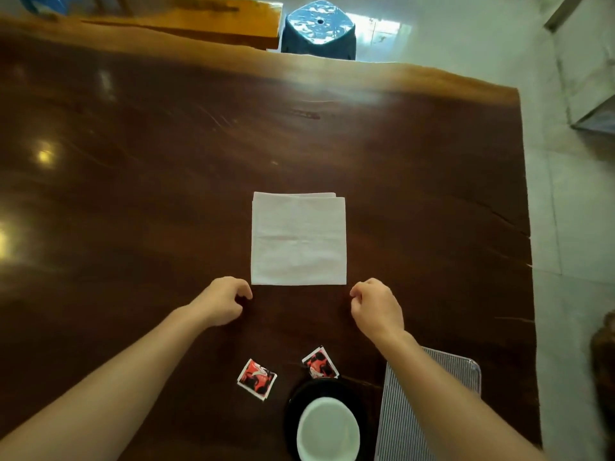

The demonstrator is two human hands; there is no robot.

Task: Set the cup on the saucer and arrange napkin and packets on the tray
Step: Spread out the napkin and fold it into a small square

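**Hands at the napkin's near corners**

A folded white napkin point(298, 239) lies flat on the dark wood table point(166, 161), square to the person and well apart from the tray point(399, 427). The left hand point(221, 302) is just beside the napkin's near left corner, and the right hand point(377, 307) is just beside its near right corner. Both hands have their fingers curled in toward the palm and hold nothing; neither clearly touches the napkin.

Nearer the person, two red-and-black packets lie on the bare table between the forearms. The left packet point(257, 379) lies alone, and the right packet point(320, 362) is at the far rim of the black saucer point(299, 397). A white cup point(327, 429) sits on the saucer. The ribbed grey tray is just right of the saucer, partly under the right forearm, and nothing shows on its visible part.

A blue stool point(317, 31) stands beyond the table's far edge.
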